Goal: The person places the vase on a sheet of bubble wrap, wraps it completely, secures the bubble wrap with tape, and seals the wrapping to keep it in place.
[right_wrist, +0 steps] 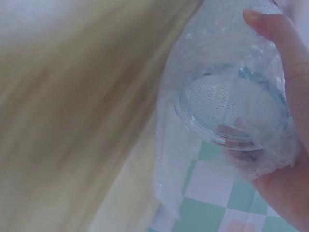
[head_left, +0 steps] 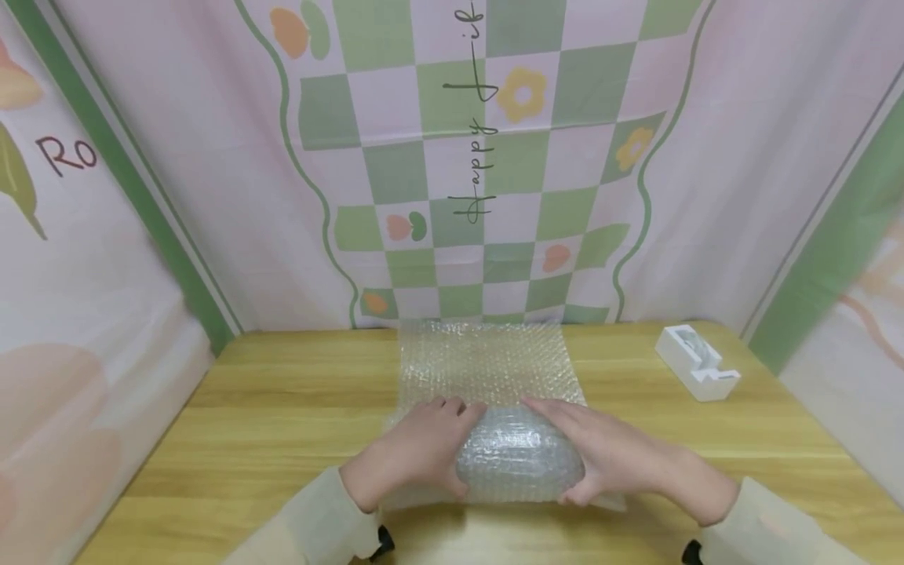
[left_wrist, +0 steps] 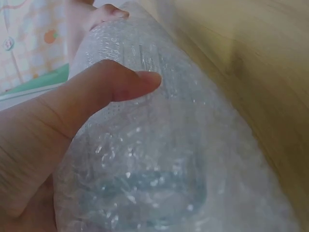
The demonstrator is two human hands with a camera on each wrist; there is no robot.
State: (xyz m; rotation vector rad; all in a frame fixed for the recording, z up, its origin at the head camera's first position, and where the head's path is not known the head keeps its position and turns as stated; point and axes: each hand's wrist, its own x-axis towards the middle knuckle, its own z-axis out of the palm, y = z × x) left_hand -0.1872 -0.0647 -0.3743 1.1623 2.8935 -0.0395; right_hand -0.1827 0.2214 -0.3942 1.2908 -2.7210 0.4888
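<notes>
A clear glass [right_wrist: 212,137] lies on its side, rolled in bubble wrap [head_left: 487,361]. Its round open rim shows at one end in the right wrist view, while its thick base appears through the plastic in the left wrist view. My left hand [head_left: 427,447] grips the left end of the roll, thumb on the near side and fingers over the top. At the opposite end my right hand [head_left: 607,443] holds the roll likewise, its fingers partly hidden behind the wrap. Beyond the hands, the unrolled part of the wrap stretches flat to the back of the table.
On the wooden table [head_left: 297,424], a white tape dispenser [head_left: 695,365] stands at the back right. A patterned cloth [head_left: 282,196] hangs behind the table's back edge, and similar cloth covers both sides.
</notes>
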